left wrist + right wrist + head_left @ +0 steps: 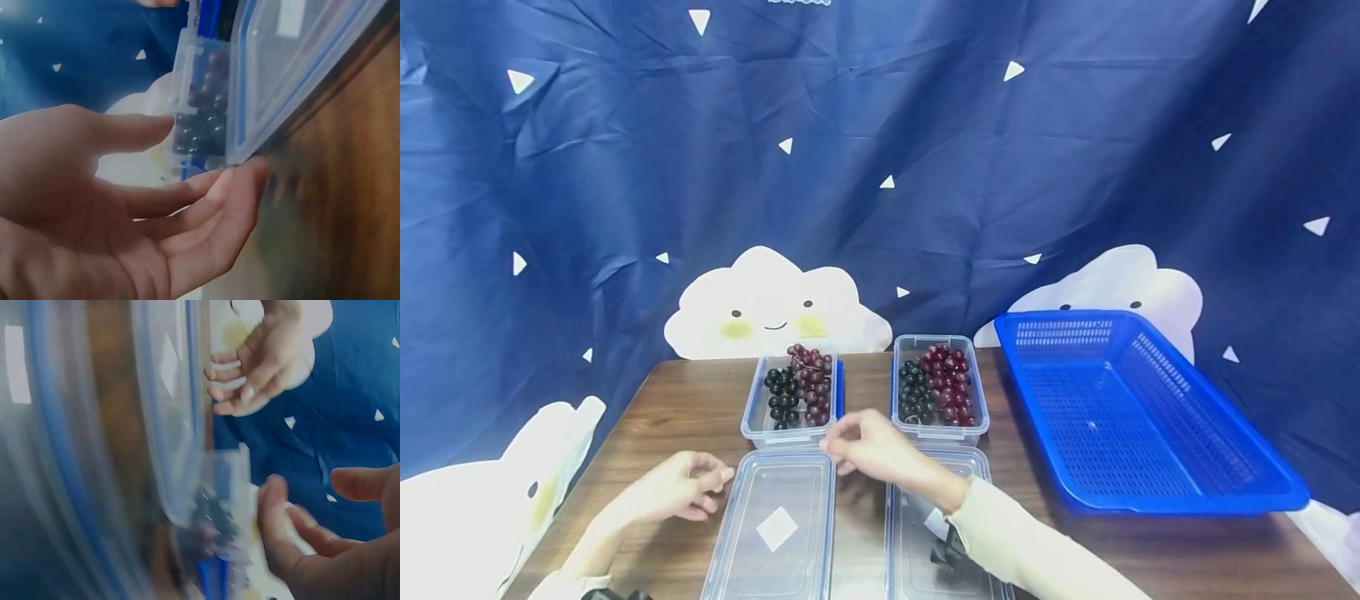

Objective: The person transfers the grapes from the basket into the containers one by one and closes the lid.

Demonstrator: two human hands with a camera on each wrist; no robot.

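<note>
My left hand (681, 487) is beside the left edge of a clear plastic lid (790, 479) with blue trim, its fingers relaxed and nothing held. Over that lid's far right corner hovers my right hand (872, 446), fingers loosely bent; the right wrist view shows its thumb apart from the fingers. A second lid (906, 550) lies partly under my right forearm. Behind the lids stand two clear containers. The left container (756, 417) holds black grapes (782, 400) and red grapes (815, 387). In the right container (940, 432) are dark grapes (913, 392) beside red grapes (950, 383).
A large blue plastic basket (1142, 433) with perforated walls stands at the right of the wooden table (677, 408). Behind the table hangs a blue curtain (925, 167) with white clouds and triangles. Blue parts show beside the containers.
</note>
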